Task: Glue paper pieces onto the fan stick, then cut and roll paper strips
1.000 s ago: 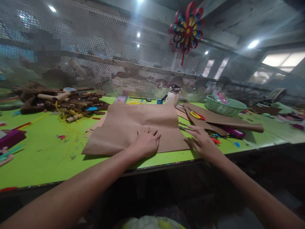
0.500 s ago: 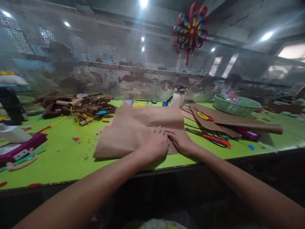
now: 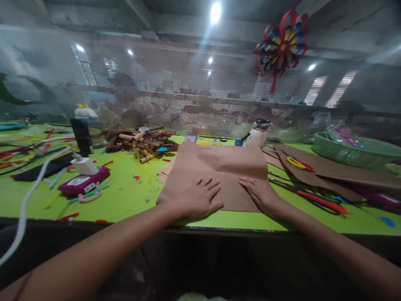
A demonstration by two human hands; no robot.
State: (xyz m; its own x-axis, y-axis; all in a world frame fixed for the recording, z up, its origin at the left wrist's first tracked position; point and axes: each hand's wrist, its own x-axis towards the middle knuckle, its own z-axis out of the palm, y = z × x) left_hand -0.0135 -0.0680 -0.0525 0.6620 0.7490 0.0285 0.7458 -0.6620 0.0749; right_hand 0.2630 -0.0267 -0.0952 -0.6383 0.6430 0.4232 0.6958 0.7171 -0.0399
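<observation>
Shows a lime-green bench (image 3: pixel 131 200) from head height, with a sheet of brown paper (image 3: pixel 219 163) lying flat in the middle of the view, close to the bench's front edge.

Has the left hand (image 3: pixel 197 200) palm down on the paper's near left part, fingers spread wide, gripping nothing. Has the right hand (image 3: pixel 263 196) palm down on the near right part, fingers stretched out and closer together, also only pressing. Leaves a bare strip of paper between the two hands.

Could go wrong through uneven pressure: with flat palms and no grip, likely to slide or swivel on the smooth bench and end up askew or wrinkled. Could also catch on the red-handled scissors (image 3: pixel 313 198) just to the right of the right hand, dark blades aimed toward the paper.

Lies square to the bench, near edge parallel to the bench's front, far edge toward the perforated screen (image 3: pixel 175 83) at the back. Seems longest from left to right, with a soft crease across the middle along the same line, though hard to judge in so foreshortened a view.

Elsewhere: a pile of brown sticks (image 3: pixel 140 140) at back left, a white bottle (image 3: pixel 258 133) behind the paper, a green basket (image 3: pixel 354 150) at far right, a paper pinwheel (image 3: pixel 282 46) overhead.
</observation>
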